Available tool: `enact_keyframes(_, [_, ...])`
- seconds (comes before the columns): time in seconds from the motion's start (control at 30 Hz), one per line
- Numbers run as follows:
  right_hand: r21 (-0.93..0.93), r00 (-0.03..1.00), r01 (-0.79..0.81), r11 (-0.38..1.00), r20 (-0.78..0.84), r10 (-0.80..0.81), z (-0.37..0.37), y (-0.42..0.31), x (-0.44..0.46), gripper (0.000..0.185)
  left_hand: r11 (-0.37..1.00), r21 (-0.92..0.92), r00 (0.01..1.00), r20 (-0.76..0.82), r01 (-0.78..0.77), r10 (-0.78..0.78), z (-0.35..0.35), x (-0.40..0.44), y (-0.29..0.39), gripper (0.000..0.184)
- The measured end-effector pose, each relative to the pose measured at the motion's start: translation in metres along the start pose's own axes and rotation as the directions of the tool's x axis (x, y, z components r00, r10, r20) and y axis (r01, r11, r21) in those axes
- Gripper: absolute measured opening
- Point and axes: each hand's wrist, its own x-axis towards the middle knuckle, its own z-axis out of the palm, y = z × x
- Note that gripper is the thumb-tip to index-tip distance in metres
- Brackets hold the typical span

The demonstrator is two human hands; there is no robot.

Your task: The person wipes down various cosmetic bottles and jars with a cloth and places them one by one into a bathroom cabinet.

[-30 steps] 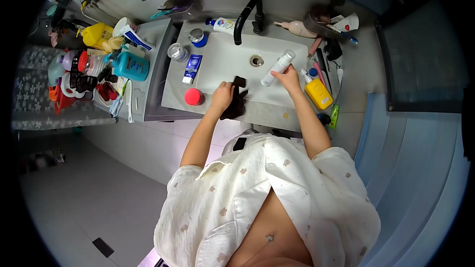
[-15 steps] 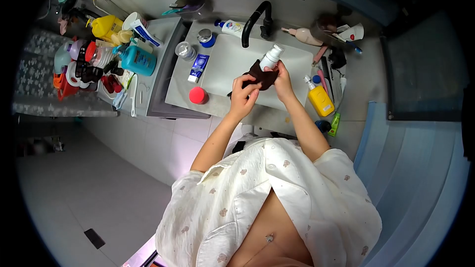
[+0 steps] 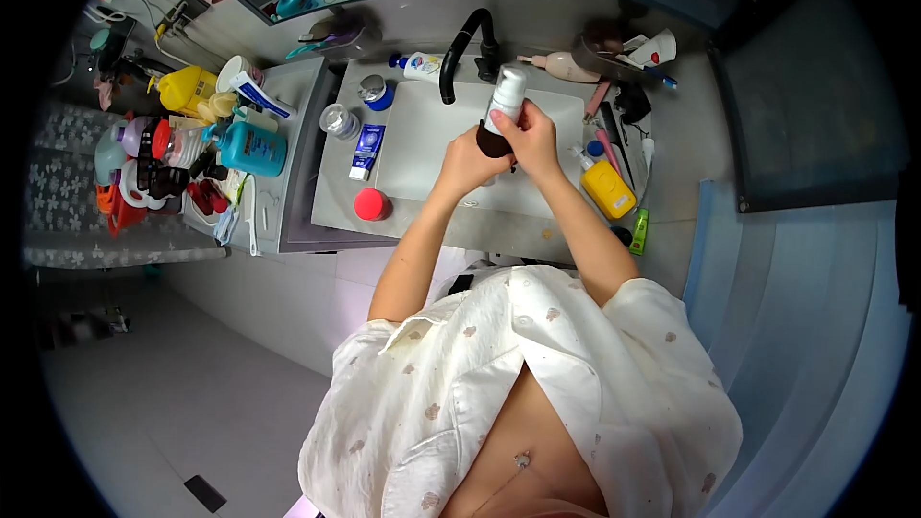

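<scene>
A white pump bottle (image 3: pixel 507 94) is held upright-leaning over the sink (image 3: pixel 413 149), its pump end pointing toward the faucet. My right hand (image 3: pixel 530 142) is closed on the bottle's side, thumb across its front. Around the bottle's lower part is a dark brown cloth (image 3: pixel 493 143). My left hand (image 3: pixel 465 166) grips this cloth from the left and below; most of its fingers are hidden behind. The bottle's base is covered by the cloth and hands.
A black faucet (image 3: pixel 460 58) arches just beyond the bottle. Left of the basin are a blue tube (image 3: pixel 366 152), two small jars and a red-lidded container (image 3: pixel 372 204). On the right lie a yellow bottle (image 3: pixel 607 189) and a green tube (image 3: pixel 640 230). A crowded side cabinet stands at left.
The bottle has become more upright, and the cloth is now gathered around its lower part instead of spread loosely. My right thumb has come to the front. The view has shifted slightly.
</scene>
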Motion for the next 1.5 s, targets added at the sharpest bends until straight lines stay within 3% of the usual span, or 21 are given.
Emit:
enact_keyframes(0.07, [0.258, 0.989, -0.066, 0.964, 0.146, 0.029, -0.009, -0.005, 0.010, 0.032, 0.984, -0.179, 0.996, 0.089, -0.011, 0.027, -0.002, 0.000, -0.001, 0.040])
enact_keyframes(0.13, [0.313, 0.971, -0.110, 0.943, 0.235, 0.035, -0.018, -0.012, 0.016, 0.035, 0.734, -0.642, 0.915, 0.397, 0.222, 0.070, -0.005, 0.001, -0.005, 0.041])
enact_keyframes(0.2, [0.574, 0.929, -0.200, 0.794, 0.370, -0.033, -0.025, -0.014, 0.021, 0.042, 0.638, -0.700, 0.851, 0.509, 0.321, 0.131, -0.012, 0.003, -0.005, 0.051])
enact_keyframes(0.27, [0.615, 0.922, -0.224, 0.756, 0.385, -0.041, -0.027, -0.014, 0.024, 0.044, 0.438, -0.767, 0.761, 0.602, 0.469, 0.240, -0.012, 0.006, -0.014, 0.062])
enact_keyframes(0.33, [0.693, 0.920, -0.238, 0.681, 0.385, -0.070, -0.027, -0.020, 0.023, 0.041, 0.420, -0.767, 0.742, 0.616, 0.485, 0.266, -0.014, 0.008, -0.018, 0.065])
enact_keyframes(0.47, [0.546, 0.935, -0.225, 0.807, 0.355, 0.021, -0.028, -0.019, 0.023, 0.039, 0.613, -0.708, 0.850, 0.516, 0.350, 0.110, -0.015, 0.005, -0.010, 0.057])
enact_keyframes(0.53, [0.409, 0.969, -0.168, 0.897, 0.238, 0.073, -0.021, -0.017, 0.018, 0.036, 0.870, -0.470, 0.961, 0.278, 0.151, -0.016, -0.009, 0.004, -0.007, 0.049])
enact_keyframes(0.57, [0.397, 0.981, -0.153, 0.905, 0.172, 0.090, -0.017, -0.018, 0.015, 0.033, 0.948, -0.319, 0.992, 0.123, 0.000, 0.042, -0.002, 0.005, -0.006, 0.049])
enact_keyframes(0.6, [0.398, 0.982, -0.153, 0.904, 0.167, 0.093, -0.012, -0.017, 0.012, 0.033, 0.948, -0.318, 0.991, 0.128, 0.001, 0.042, 0.004, 0.005, -0.004, 0.049])
enact_keyframes(0.7, [0.051, 0.999, 0.017, 0.999, -0.039, -0.015, 0.002, -0.030, 0.000, 0.034, 0.987, -0.083, 0.956, -0.273, -0.134, 0.107, 0.016, 0.008, 0.004, 0.043])
enact_keyframes(0.73, [-0.141, 0.999, 0.039, 0.989, -0.013, -0.041, 0.004, -0.044, -0.010, 0.041, 0.962, -0.179, 0.913, -0.390, -0.205, 0.122, 0.019, 0.011, 0.009, 0.041])
enact_keyframes(0.9, [-0.121, 0.985, 0.170, 0.978, 0.024, -0.168, 0.004, -0.038, -0.007, 0.046, 0.889, -0.309, 0.806, -0.582, -0.339, 0.106, 0.021, 0.021, 0.018, 0.041])
enact_keyframes(0.93, [-0.126, 0.963, 0.263, 0.956, -0.021, -0.268, 0.001, -0.026, -0.010, 0.042, 0.790, -0.550, 0.876, -0.481, -0.272, -0.033, 0.019, 0.028, 0.011, 0.042])
enact_keyframes(1.0, [-0.340, 0.868, 0.421, 0.841, -0.118, -0.482, -0.010, -0.027, -0.027, 0.036, 0.576, -0.739, 0.841, -0.519, -0.350, -0.155, 0.014, 0.041, 0.015, 0.039])
enact_keyframes(1.07, [-0.453, 0.837, 0.446, 0.772, -0.094, -0.539, -0.013, -0.010, -0.040, 0.036, 0.309, -0.897, 0.901, -0.386, -0.316, -0.197, 0.007, 0.043, 0.024, 0.029])
enact_keyframes(1.13, [-0.280, 0.918, 0.363, 0.889, -0.056, -0.393, -0.008, -0.002, -0.046, 0.046, 0.147, -0.957, 0.937, -0.277, -0.250, -0.211, 0.008, 0.037, 0.037, 0.030])
enact_keyframes(1.2, [-0.306, 0.893, 0.386, 0.871, -0.112, -0.435, -0.005, 0.000, -0.041, 0.051, 0.196, -0.956, 0.939, -0.260, -0.218, -0.223, 0.018, 0.035, 0.041, 0.030])
enact_keyframes(1.33, [-0.208, 0.910, 0.342, 0.916, -0.168, -0.378, -0.012, 0.000, -0.038, 0.043, 0.085, -0.964, 0.956, -0.261, -0.251, -0.131, 0.016, 0.036, 0.040, 0.024])
enact_keyframes(1.43, [0.252, 0.995, -0.011, 0.968, -0.092, 0.035, -0.015, 0.001, -0.039, 0.038, 0.011, -0.964, 0.965, -0.264, -0.264, 0.004, 0.004, 0.042, 0.034, 0.021])
enact_keyframes(1.47, [0.253, 0.995, -0.008, 0.967, -0.095, 0.033, -0.021, -0.005, -0.040, 0.038, -0.001, -0.963, 0.961, -0.269, -0.270, 0.058, -0.001, 0.045, 0.030, 0.021])
enact_keyframes(1.5, [0.474, 0.962, -0.272, 0.837, 0.125, 0.242, -0.029, -0.010, -0.042, 0.038, 0.046, -0.947, 0.942, -0.311, -0.319, 0.125, -0.009, 0.044, 0.032, 0.024])
